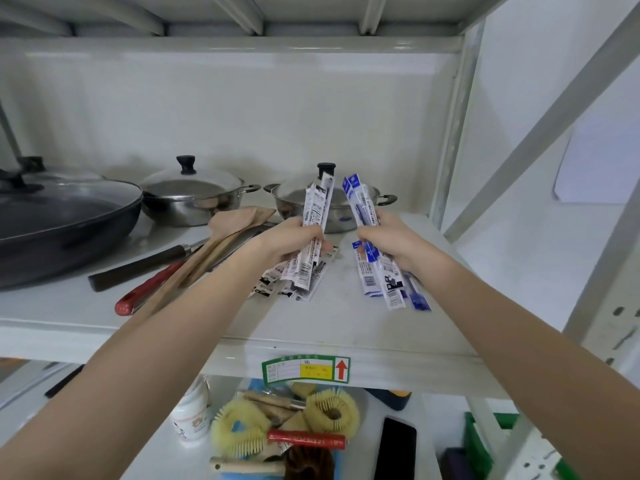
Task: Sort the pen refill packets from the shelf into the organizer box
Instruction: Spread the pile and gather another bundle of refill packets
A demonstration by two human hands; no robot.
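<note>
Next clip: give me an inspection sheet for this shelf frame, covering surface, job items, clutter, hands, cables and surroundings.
Surface: white metal shelf, bare in front of the hands.
Job's things: black-and-white refill packets bunched in the left hand; blue refill packets bunched in the right hand; more packets of both kinds hang or lie under the hands. Organizer box: nothing seen.
Clutter: dark frying pan, two lidded steel pots, wooden spatulas, red-handled utensil.
Hands: left hand grips its bunch; right hand grips its bunch.
Cables: nothing seen.
Surroundings: lower shelf holds yellow brushes, a white bottle, a black phone; shelf-edge label.
</note>
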